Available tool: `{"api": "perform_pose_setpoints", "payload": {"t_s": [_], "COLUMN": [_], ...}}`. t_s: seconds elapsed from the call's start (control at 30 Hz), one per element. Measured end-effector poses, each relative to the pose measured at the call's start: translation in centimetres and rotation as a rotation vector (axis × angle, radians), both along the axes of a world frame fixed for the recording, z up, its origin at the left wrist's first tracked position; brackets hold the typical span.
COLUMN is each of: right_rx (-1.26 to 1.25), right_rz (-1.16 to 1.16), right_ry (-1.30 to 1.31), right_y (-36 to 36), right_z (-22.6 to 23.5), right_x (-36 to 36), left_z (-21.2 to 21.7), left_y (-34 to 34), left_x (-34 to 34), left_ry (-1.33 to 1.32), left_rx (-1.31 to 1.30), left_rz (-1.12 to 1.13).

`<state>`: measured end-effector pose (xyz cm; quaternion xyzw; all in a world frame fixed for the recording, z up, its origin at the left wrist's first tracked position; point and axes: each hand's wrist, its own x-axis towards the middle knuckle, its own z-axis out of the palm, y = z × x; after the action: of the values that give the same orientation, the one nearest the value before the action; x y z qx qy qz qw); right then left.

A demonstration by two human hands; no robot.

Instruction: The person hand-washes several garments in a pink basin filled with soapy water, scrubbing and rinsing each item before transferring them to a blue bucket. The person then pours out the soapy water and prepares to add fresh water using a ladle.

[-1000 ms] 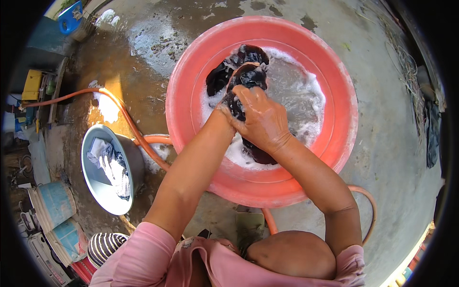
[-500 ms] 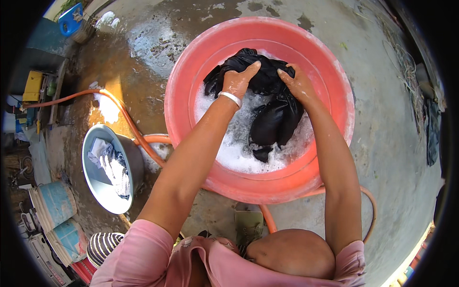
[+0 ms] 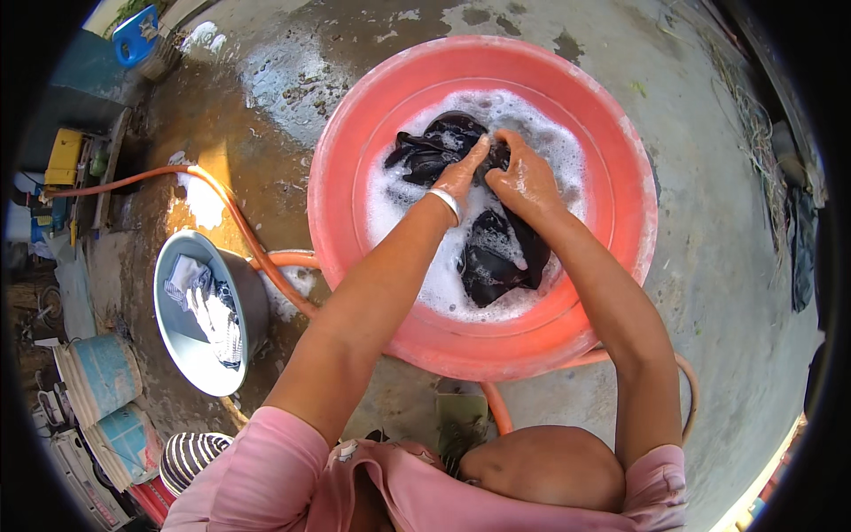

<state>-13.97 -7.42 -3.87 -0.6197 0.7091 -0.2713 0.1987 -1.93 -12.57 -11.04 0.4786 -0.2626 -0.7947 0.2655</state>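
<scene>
A wide red-pink plastic tub (image 3: 341,168) holds foamy water (image 3: 399,226) with a wet black garment (image 3: 489,275) partly sunk in it. The cloth lies in two dark bulges, one beyond my hands and one nearer me, with suds on top. Both hands come together over the tub's middle. My left hand (image 3: 459,179), a pale bangle at its wrist, grips the cloth with the thumb pointing up. Close beside it, my right hand (image 3: 525,182) has its fingers bent round the same garment. The fingertips of both are partly hidden by cloth and foam.
To the left stands a grey basin (image 3: 164,306) with a few striped and patterned clothes (image 3: 213,310). An orange hose (image 3: 232,208) runs over the wet concrete floor and behind the tub. Blue-white containers (image 3: 102,377) and a blue stool-like object (image 3: 135,37) sit farther left.
Both hands have moved closer together and lowered the garment from a raised, spread hold into the suds. More foam now shows around and on the cloth.
</scene>
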Motion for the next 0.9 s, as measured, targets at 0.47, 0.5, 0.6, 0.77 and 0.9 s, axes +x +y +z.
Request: {"api": "perform_pose_setpoints", "payload": {"t_s": [0.47,0.5,0.6,0.77,0.9], "right_rx": [-0.066,-0.053,0.089,0.374,0.635], "right_rz": [-0.045,-0.092,-0.191,-0.137,0.294], "right_ry": [0.133,0.068,-0.047,0.314,0.539], "right_y": [-1.1,-1.7,-3.2,-1.0,-0.2], "right_z": [5.3,4.6,1.0,-1.4,-4.3], "right_x": [2.1,1.0,-5.0,-5.4,-1.5], "left_z": [7.2,6.9,7.3,4.6,0.4], "left_y": [0.4,0.4,0.4,-0.8,0.7], "left_x": [0.9,1.0,0.3,1.2,1.8], "left_ry": [0.385,0.431,0.270,-1.017,-1.217], "left_rx": [0.007,0.011,-0.248,-0.552,-0.747], "left_rz": [0.346,0.308,0.271,-0.382,-0.882]}}
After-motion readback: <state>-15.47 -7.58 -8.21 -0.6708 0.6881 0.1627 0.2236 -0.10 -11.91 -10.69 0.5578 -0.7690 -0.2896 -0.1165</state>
